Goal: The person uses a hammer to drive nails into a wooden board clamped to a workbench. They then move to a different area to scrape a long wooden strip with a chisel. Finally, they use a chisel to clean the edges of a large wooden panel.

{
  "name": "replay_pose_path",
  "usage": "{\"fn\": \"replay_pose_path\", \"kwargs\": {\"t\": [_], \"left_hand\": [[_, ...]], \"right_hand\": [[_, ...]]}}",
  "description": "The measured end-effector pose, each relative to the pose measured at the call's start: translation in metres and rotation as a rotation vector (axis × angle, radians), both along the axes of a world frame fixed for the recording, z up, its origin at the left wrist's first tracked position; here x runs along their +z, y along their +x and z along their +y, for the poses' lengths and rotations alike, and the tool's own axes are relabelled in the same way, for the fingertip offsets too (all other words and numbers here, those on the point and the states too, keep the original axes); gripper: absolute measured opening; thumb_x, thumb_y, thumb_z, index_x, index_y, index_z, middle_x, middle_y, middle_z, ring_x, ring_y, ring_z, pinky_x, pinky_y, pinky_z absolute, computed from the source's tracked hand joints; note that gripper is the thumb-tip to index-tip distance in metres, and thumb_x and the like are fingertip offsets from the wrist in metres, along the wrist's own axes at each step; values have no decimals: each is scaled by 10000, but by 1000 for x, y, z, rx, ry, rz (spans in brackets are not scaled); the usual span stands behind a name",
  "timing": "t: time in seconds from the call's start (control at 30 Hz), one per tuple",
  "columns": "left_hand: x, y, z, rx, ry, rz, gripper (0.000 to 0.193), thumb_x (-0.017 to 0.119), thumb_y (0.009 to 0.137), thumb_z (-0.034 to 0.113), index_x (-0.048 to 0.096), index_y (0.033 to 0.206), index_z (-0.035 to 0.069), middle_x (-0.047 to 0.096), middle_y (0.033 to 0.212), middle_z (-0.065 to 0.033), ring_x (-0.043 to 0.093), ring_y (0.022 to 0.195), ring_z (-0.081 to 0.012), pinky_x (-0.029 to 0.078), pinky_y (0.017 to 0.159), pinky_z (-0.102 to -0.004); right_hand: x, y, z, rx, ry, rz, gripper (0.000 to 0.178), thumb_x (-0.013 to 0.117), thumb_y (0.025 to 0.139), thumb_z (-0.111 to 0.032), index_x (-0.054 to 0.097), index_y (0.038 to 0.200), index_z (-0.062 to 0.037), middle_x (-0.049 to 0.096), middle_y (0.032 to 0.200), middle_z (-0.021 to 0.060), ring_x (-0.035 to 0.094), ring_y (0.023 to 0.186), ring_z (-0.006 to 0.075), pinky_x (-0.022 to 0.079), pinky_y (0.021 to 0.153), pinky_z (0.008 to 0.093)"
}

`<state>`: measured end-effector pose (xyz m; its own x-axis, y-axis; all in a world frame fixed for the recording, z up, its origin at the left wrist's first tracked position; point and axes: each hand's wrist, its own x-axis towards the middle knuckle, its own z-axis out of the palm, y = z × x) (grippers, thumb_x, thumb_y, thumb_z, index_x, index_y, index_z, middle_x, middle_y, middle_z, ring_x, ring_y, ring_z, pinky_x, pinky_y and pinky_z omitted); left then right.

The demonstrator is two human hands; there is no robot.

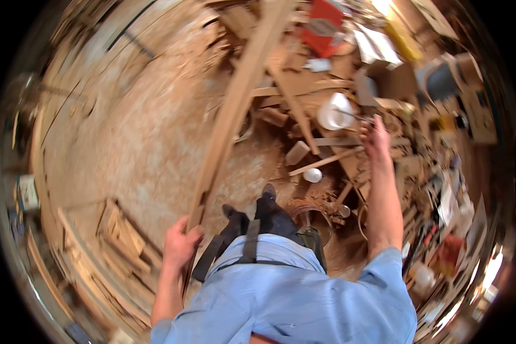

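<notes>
A long pale wooden plank (235, 103) runs from the far top of the view down toward me. My left hand (181, 242) is closed at its near end, thumb and fingers against the wood. Over to the right, my right hand (375, 137) is stretched forward with its fingers closed on a thin dark rod (350, 113). The rod's other end points into or over a white plastic tub (328, 114); blur hides what its tip is. The tub sits among wood scraps.
Wood offcuts, a white round cup (312, 175) and an open cardboard box (393, 83) crowd the right. A red box (321, 28) lies farther off. By my feet stands a round bucket (318, 221). Stacked boards (114, 258) lie at left. The floor (137, 126) is dusty.
</notes>
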<state>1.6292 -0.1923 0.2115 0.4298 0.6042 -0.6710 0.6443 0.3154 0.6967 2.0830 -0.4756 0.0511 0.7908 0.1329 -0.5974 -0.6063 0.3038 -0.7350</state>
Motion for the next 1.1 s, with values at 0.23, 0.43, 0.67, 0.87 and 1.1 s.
{"fn": "replay_pose_path", "kwargs": {"t": [0.23,0.43,0.67,0.87,1.1], "left_hand": [[11,-30,19,-32,-265,-130,461,694,850,386,597,1061,-12,570,777,-16,534,675,-79,463,570,-235],[7,-70,26,-54,-403,-183,537,669,857,500,575,1036,2,570,726,-26,542,589,-80,467,528,-222],[-14,-109,24,-46,-379,-180,539,643,895,447,537,1131,-25,569,707,-36,542,529,-69,462,470,-216],[-17,-146,19,39,-383,-164,457,628,911,375,538,1098,-32,558,689,-30,532,496,-76,449,445,-227],[-20,-183,14,110,-364,-164,568,669,870,446,547,1075,-70,548,683,-34,529,506,-87,442,452,-233]], "right_hand": [[14,6,-17,-55,43,79,327,530,975,-431,526,852,-127,479,654,-1,403,523,108,333,434,243],[138,-35,19,246,412,-251,321,454,1013,-398,579,897,-126,592,754,27,481,598,138,403,491,246],[233,-200,159,765,349,-591,260,443,1019,-234,610,959,-44,590,623,79,535,467,154,457,390,257],[225,-299,229,1123,-12,-393,148,591,933,-135,625,914,8,651,679,87,608,528,123,488,459,233],[204,-337,262,1354,-118,-404,207,606,941,-209,604,885,-10,632,660,81,597,512,134,476,442,245]]}}
